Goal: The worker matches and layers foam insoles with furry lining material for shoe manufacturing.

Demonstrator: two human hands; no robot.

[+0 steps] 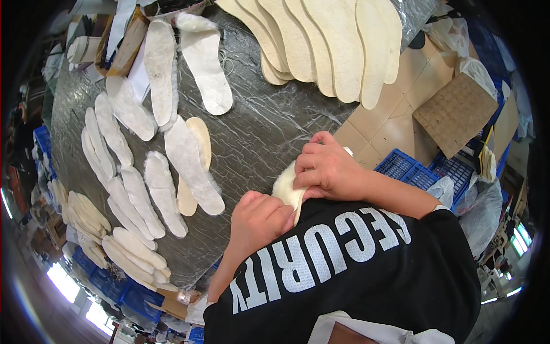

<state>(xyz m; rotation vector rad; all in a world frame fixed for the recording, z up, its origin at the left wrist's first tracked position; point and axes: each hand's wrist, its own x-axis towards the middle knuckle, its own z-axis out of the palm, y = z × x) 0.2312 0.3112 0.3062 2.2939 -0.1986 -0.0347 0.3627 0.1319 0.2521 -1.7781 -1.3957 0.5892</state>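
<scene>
Close to my body, at the table's near edge, both hands grip a cream fleecy insole. My left hand is closed on its lower end, the thumb and fingers pinched together. Higher up, my right hand has its fingers curled over the edge. The insole is bent between the hands, and much of it is hidden behind them. Left of my hands, a white fleecy insole lies partly over a flat tan insole. A fluffy white insole lies beside them.
The dark, plastic-covered table bears a fanned stack of cream insoles at the far side. More white insoles lie to the left, with piled insoles below. Blue crates and a cardboard sheet stand on the right.
</scene>
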